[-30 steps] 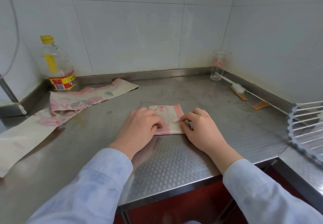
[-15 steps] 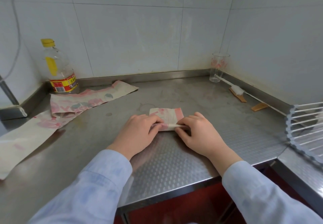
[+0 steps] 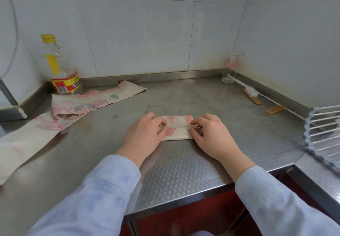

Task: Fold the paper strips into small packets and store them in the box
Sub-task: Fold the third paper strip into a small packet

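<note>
A partly folded paper strip (image 3: 177, 127), white with pink print, lies flat in the middle of the steel counter (image 3: 184, 165). Its near flap is turned up over the middle. My left hand (image 3: 145, 137) pinches the flap's left end with curled fingertips. My right hand (image 3: 211, 136) pinches the right end the same way. Two unfolded paper strips lie to the left: one crumpled strip (image 3: 95, 101) near the back and a long strip (image 3: 27, 138) running off the left edge. No box is in view.
A plastic bottle (image 3: 60, 66) with a yellow cap stands at the back left. A drinking glass (image 3: 232, 68) stands in the back right corner, with a brush (image 3: 252, 93) and a small wooden piece (image 3: 275, 109) along the right wall. A white wire rack (image 3: 323, 130) overhangs the right side.
Both hands rolled the near edge of the strip up and away, making the packet narrower. The fingertips have moved apart to its two ends.
</note>
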The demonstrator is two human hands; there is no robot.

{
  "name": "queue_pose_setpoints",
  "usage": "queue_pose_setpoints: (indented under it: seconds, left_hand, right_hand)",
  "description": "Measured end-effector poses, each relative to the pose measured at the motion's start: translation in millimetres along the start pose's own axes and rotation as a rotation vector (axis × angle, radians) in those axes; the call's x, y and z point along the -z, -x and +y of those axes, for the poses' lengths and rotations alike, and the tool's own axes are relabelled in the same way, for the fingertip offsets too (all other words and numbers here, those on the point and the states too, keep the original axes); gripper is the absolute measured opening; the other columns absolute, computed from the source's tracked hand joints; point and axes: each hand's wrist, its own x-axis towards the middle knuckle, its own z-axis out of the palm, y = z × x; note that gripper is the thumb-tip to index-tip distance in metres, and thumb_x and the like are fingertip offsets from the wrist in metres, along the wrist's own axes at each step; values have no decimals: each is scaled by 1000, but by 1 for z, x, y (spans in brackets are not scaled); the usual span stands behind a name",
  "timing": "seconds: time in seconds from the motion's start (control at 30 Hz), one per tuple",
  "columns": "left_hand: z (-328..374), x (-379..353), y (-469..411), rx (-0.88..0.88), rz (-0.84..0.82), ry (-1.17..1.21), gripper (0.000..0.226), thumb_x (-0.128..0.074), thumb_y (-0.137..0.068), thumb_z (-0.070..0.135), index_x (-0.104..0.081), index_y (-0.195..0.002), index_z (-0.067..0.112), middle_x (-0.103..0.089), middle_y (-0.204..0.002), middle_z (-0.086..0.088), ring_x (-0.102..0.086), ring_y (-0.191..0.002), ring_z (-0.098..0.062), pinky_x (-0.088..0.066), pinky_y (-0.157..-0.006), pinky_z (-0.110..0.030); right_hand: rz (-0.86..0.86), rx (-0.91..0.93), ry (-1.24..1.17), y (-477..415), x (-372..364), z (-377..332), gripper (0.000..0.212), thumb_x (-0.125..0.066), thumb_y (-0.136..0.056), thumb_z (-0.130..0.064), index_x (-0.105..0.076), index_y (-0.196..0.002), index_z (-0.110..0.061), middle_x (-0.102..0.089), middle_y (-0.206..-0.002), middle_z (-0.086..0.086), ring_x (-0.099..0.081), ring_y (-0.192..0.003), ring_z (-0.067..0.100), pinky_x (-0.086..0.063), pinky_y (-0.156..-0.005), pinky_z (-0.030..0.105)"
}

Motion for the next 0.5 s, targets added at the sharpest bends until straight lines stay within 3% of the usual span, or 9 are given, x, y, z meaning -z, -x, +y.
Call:
queue_pose_setpoints:
  seconds: [0.13, 0.27, 0.43, 0.5]
  left_hand:
    - [2, 6, 0, -94, 12, -14, 10, -62, -91, 30, -69, -98, 30, -56, -97, 9, -60, -79, -22, -50, -65, -36]
    - [5, 8, 4, -212, -39, 4, 22, -48, -96, 34, -69, -99, 28, -62, -97, 5, -63, -81, -28, -52, -68, -43]
    - [-2, 8, 5, -202, -95, 145, 29, -50, -87, 56, -66, -101, 35, -58, -98, 18, -58, -88, -5, -50, -79, -31]
    - [-3, 6, 5, -195, -103, 191, 28, -55, -85, 55, -66, -102, 36, -57, -99, 20, -57, -89, -1, -49, -81, -28]
  right_hand:
    - [4, 26, -33, 1, 3, -2, 14, -65, -89, -19, -72, -101, -19, -55, -94, 0, -55, -85, 19, -46, -73, 29]
    - [-44, 66, -56, 3, 4, -3, 21, -57, -90, -7, -73, -96, -20, -57, -97, -2, -58, -83, 19, -49, -75, 33]
    - [-81, 91, -87, 4, 8, -7, 17, -60, -87, -18, -72, -98, -21, -58, -95, -4, -56, -78, 12, -47, -76, 26]
    - [-99, 95, -117, 5, 9, -7, 16, -64, -85, -22, -72, -98, -22, -58, -94, -5, -57, -79, 11, -48, -76, 25]
